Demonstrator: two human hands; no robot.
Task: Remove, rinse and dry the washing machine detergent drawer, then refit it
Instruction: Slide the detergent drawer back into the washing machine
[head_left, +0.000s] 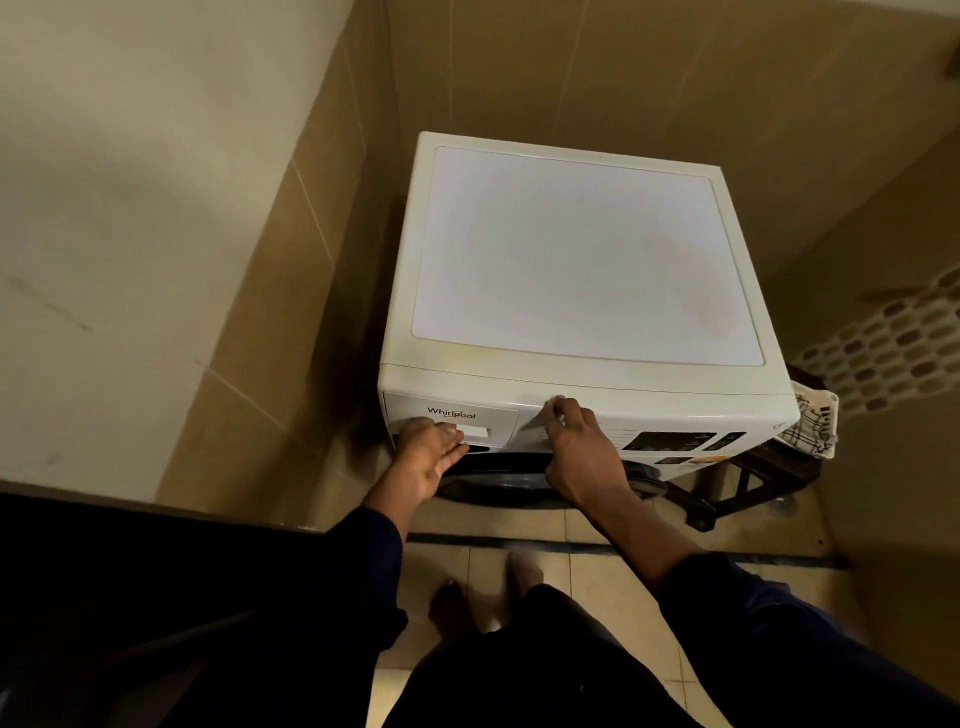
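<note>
A white front-loading washing machine (587, 260) stands in a tiled corner, seen from above. Its detergent drawer (483, 415) sits flush in the left of the front panel, with a brand name printed on it. My left hand (428, 457) rests at the drawer's lower left, fingers reaching into the handle recess. My right hand (576, 447) presses flat against the front panel just right of the drawer, fingers spread. The dark control display (670, 440) lies further right.
Beige tiled walls close in on the left and behind the machine. A checked cloth (813, 423) hangs over a dark stand at the machine's right. A patterned basket (898, 348) sits beyond it. My feet stand on the tiled floor (587, 577) below.
</note>
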